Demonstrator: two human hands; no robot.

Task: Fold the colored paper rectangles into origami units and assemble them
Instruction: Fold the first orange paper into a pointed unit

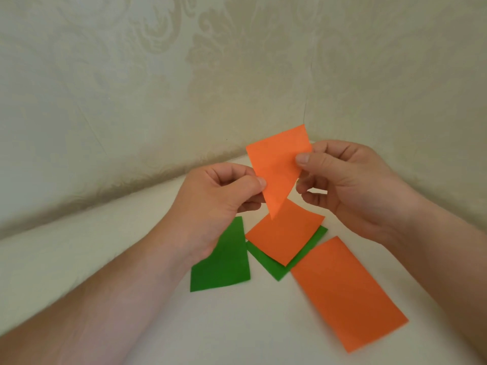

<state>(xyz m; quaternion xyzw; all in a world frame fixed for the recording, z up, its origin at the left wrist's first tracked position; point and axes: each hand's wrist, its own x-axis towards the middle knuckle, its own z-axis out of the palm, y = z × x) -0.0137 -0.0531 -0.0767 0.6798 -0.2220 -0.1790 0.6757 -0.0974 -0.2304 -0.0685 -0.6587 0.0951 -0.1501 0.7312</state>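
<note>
Above the white table (105, 254) I hold an orange paper rectangle (279, 167), tilted so one corner points down. My left hand (218, 204) pinches its left edge between thumb and fingers. My right hand (350, 185) pinches its right edge with the thumb on top. Flat on the table below lie a second orange rectangle (286, 233), a third, larger-looking orange rectangle (347, 291) at the right, a green rectangle (224, 264) partly under my left wrist, and another green rectangle (274, 264) mostly covered by the second orange one.
The table meets a pale wall (184, 75) with a damask pattern that wraps around the corner behind the papers. My forearms come in from the bottom left and the right.
</note>
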